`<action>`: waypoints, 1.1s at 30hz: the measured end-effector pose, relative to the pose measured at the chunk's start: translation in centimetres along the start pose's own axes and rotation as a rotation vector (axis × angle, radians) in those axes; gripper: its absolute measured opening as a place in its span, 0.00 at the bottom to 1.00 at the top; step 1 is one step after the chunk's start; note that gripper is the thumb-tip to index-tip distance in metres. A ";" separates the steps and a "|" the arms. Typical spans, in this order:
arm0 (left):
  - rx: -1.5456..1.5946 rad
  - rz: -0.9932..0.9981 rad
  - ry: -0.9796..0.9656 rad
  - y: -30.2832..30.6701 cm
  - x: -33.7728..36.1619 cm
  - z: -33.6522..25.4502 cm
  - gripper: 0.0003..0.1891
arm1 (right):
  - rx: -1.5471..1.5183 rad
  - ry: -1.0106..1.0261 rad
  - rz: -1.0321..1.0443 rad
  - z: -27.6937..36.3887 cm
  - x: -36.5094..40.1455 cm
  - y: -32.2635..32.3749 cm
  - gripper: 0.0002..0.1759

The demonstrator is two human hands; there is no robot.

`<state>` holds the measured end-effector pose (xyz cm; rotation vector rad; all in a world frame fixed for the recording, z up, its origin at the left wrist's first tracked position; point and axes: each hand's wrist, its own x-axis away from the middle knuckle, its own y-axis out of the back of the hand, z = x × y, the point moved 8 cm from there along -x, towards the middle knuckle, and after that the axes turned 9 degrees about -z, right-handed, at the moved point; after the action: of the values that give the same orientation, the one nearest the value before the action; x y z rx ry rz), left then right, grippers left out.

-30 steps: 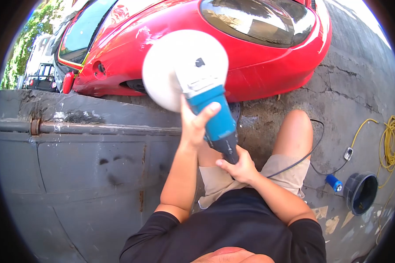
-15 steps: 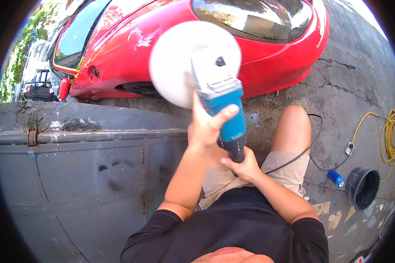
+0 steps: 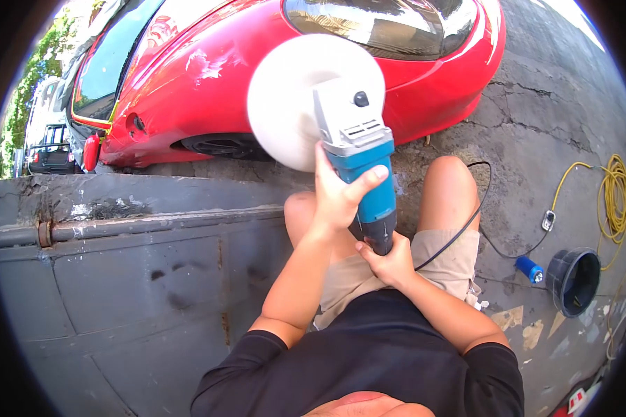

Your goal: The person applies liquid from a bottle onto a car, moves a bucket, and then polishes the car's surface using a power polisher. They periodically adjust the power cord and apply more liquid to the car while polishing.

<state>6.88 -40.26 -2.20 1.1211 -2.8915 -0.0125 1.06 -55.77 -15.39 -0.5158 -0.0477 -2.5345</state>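
A teal and grey polisher (image 3: 373, 182) with a large white round pad (image 3: 278, 104) is in both my hands. My left hand (image 3: 341, 191) wraps round the body just behind the grey head, its thumb across the top. Lower down, my right hand (image 3: 389, 260) is closed around the dark rear handle. The pad looks smeared and overlaps the side of the red car (image 3: 222, 90) above the wheel, near the lamp (image 3: 382, 28). From the handle end a black cord (image 3: 469, 226) loops off to the right.
A grey metal gate (image 3: 139, 278) stands close on my left. To the right on the cracked concrete are a blue cylinder (image 3: 529, 269), a black bucket (image 3: 554, 281) and a coiled yellow extension cord (image 3: 615, 201). My bare knees are bent below the car.
The polisher has shifted right along the car, with both hands still around it. My view has also turned slightly, so the car and ground items sit further left.
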 end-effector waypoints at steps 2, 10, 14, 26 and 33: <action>-0.027 -0.019 -0.026 0.0 0.0 0.1 0.48 | -0.055 -0.004 0.022 -0.6 -0.1 0.0 0.36; 0.007 -0.081 -0.123 5.1 -0.9 -1.4 0.45 | -0.249 0.336 0.156 6.6 -4.4 -2.2 0.72; -0.008 -0.048 -0.118 3.5 -0.3 -0.4 0.46 | -0.358 0.218 0.081 5.2 -5.3 -1.7 0.64; -0.033 -0.072 -0.018 1.7 0.6 1.9 0.49 | -0.180 0.159 0.025 3.3 -5.2 0.1 0.62; -0.048 -0.018 -0.060 4.9 -0.8 -1.5 0.42 | -0.277 0.207 0.108 6.4 -6.0 -3.2 0.57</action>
<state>4.23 -36.13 -0.61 1.1590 -2.9155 -0.1181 6.28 -49.14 -11.45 -0.3469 0.4014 -2.4865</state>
